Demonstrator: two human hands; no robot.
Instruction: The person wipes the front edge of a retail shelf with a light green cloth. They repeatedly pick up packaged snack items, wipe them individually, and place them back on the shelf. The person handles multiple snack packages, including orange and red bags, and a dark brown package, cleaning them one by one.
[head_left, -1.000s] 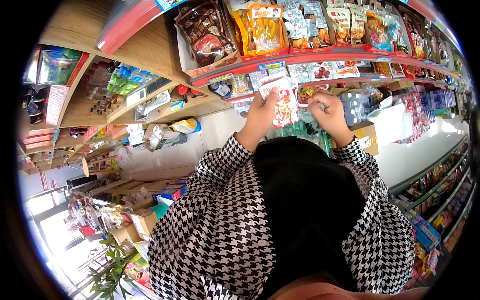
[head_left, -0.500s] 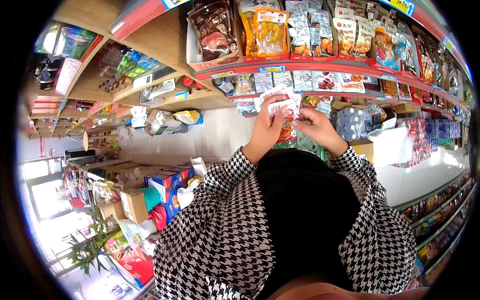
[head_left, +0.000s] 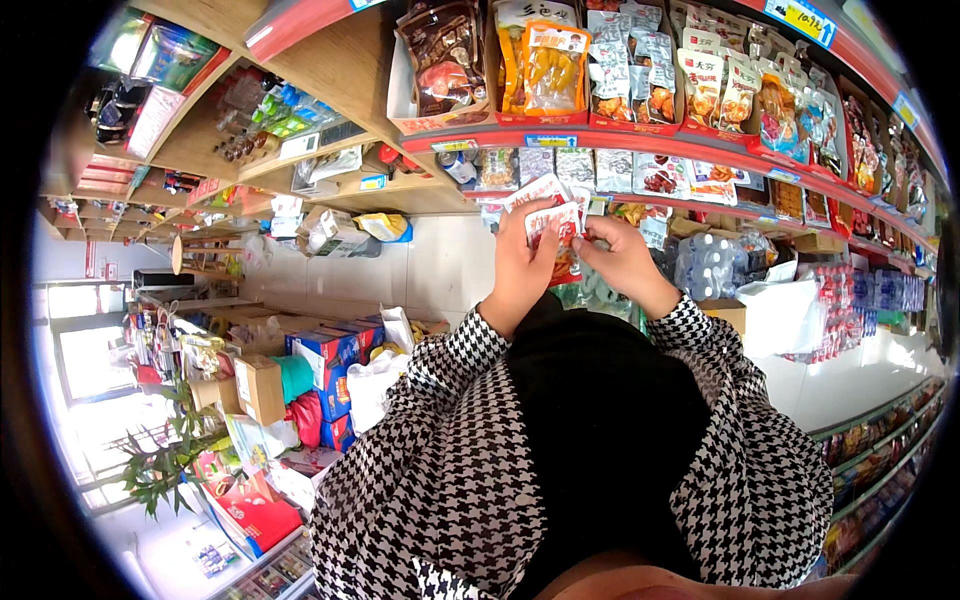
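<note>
Several small red-and-white snack packets are fanned out between my hands, in front of the shelves. My left hand is closed round them, its thumb lying over their front. With its fingers pinched together, my right hand grips the packets' right edge. The lower part of the packets shows red food print. Behind them, bagged snacks stand on the lower shelf. Both forearms wear black-and-white houndstooth sleeves.
Boxes of snack pouches line the upper shelf, behind its red edge. Wrapped bottles stand low on the right. Wooden shelves hold goods at left. Cartons, bags and a potted plant lie beyond my left arm.
My hands and the packets have shifted slightly left in the picture. The shelves appear a little lower and farther right. The packets stay in my grip.
</note>
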